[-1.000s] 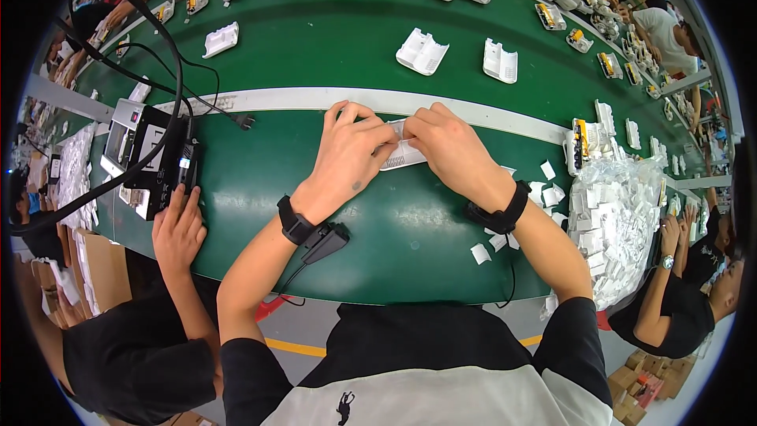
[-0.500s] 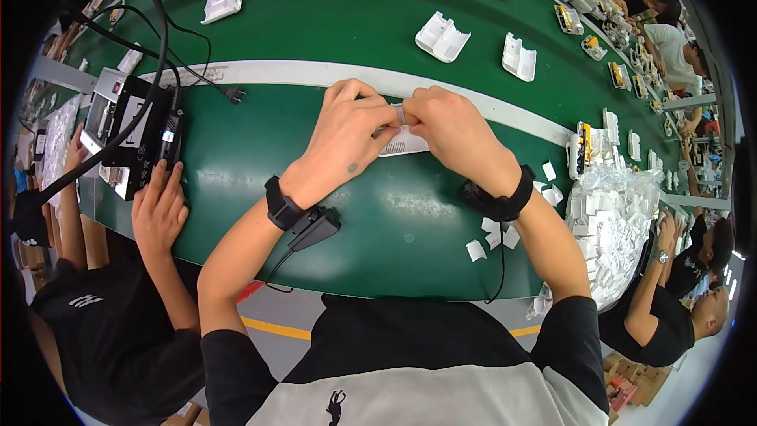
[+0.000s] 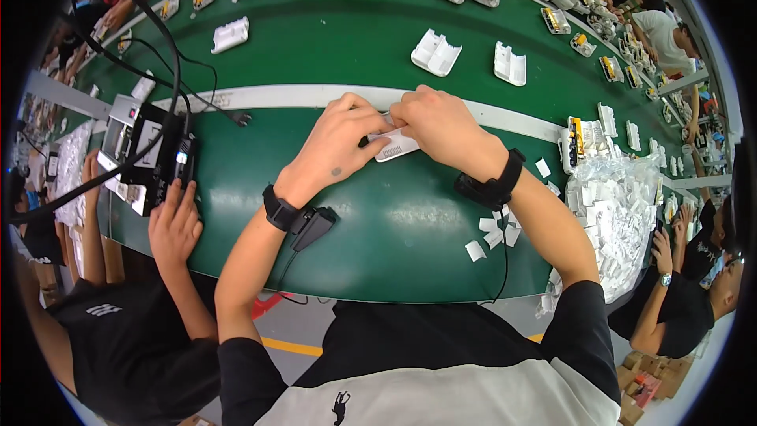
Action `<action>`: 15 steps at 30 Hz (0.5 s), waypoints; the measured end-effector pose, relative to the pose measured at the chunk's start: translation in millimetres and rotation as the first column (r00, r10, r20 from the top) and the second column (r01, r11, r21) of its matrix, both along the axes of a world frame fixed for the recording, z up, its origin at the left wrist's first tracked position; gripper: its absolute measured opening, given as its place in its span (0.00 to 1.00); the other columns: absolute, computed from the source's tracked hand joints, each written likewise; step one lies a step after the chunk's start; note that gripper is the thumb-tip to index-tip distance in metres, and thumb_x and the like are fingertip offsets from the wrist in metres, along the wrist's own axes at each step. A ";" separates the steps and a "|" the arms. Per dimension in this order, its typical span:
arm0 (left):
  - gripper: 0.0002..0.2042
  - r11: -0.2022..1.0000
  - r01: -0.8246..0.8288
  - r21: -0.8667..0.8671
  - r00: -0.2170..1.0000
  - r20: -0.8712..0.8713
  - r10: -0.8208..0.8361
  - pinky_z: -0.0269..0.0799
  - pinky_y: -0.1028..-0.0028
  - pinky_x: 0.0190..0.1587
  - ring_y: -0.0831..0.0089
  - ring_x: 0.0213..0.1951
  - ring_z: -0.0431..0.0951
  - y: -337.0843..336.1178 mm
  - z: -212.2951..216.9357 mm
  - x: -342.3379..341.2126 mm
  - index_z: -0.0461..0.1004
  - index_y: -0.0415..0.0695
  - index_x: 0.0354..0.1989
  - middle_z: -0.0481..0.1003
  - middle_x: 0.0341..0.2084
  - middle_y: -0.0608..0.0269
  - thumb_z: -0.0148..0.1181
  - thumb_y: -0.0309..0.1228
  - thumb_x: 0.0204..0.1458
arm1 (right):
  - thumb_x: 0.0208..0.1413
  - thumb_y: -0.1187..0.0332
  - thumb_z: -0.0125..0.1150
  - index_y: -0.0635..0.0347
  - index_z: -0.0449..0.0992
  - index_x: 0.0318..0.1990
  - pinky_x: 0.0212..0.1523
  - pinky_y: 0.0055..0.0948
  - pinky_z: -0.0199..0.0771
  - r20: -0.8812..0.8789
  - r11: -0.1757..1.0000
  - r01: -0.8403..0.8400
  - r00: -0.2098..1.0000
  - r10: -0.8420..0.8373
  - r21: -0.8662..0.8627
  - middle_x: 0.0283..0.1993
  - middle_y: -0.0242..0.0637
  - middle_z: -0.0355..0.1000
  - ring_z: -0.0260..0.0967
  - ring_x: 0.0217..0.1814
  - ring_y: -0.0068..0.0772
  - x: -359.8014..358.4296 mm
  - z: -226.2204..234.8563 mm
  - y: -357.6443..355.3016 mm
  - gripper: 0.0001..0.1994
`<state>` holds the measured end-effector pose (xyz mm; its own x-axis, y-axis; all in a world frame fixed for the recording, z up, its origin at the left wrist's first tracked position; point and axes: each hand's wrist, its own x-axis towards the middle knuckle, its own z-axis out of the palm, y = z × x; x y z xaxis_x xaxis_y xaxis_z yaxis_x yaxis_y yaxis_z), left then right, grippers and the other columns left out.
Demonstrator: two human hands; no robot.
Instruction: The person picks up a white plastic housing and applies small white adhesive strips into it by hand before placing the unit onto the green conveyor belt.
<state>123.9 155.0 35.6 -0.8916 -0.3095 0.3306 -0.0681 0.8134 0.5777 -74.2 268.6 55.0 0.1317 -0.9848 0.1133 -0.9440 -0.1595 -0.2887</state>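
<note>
The vented white plastic shell sits between the person's two hands, just above the green workbench or resting on it; the angle does not settle which. The left hand is nearly closed at the shell's left end, thumb low along the near edge and forefinger bent over the top, so it has the piece in a pinch. The right hand curls over the shell's right end, its fingers drawn in tight against the piece, though its fingertips are largely hidden behind the knuckles. Both wrists wear black straps, the left strap lying nearer the body than the shell and the right strap to its right. Just beyond the shell runs a white border strip, and past that, on a green surface, lie an open white half-shell, a narrower half-shell farther right, and a third casing well to the left. To the shell's right, a clear plastic bag is full of small white pieces, with loose white chips between the bag and the body. Well left of the shell stands a black boxy device, with a co-worker's hand at its near side.
</note>
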 end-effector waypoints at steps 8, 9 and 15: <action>0.13 0.925 -0.321 -0.205 0.947 -0.086 0.310 0.72 0.57 0.61 0.50 0.57 0.77 -77.0 5.5 15.3 0.82 0.44 0.53 0.80 0.53 0.52 0.66 0.28 0.60 | 0.59 0.74 0.65 0.57 0.79 0.44 0.48 0.46 0.81 -0.065 0.950 0.237 0.965 -0.254 -0.204 0.43 0.39 0.77 0.77 0.49 0.50 -21.3 -3.6 -41.6 0.07; 0.14 0.874 -0.402 -0.272 0.915 -0.079 0.397 0.72 0.57 0.61 0.50 0.57 0.77 -95.3 -0.9 21.2 0.81 0.44 0.55 0.79 0.54 0.51 0.65 0.28 0.61 | 0.59 0.74 0.65 0.57 0.79 0.44 0.48 0.46 0.81 -0.062 0.945 0.248 0.962 -0.267 -0.211 0.43 0.39 0.77 0.77 0.49 0.50 -23.4 -2.0 -37.7 0.07; 0.22 0.436 -0.575 -0.692 0.659 -0.076 0.748 0.74 0.51 0.61 0.51 0.60 0.77 -219.8 -37.1 63.7 0.75 0.49 0.63 0.76 0.60 0.55 0.65 0.32 0.59 | 0.60 0.75 0.64 0.59 0.80 0.46 0.50 0.44 0.80 0.090 0.944 0.276 0.960 -0.264 -0.182 0.44 0.40 0.77 0.76 0.52 0.50 -35.9 30.9 52.8 0.08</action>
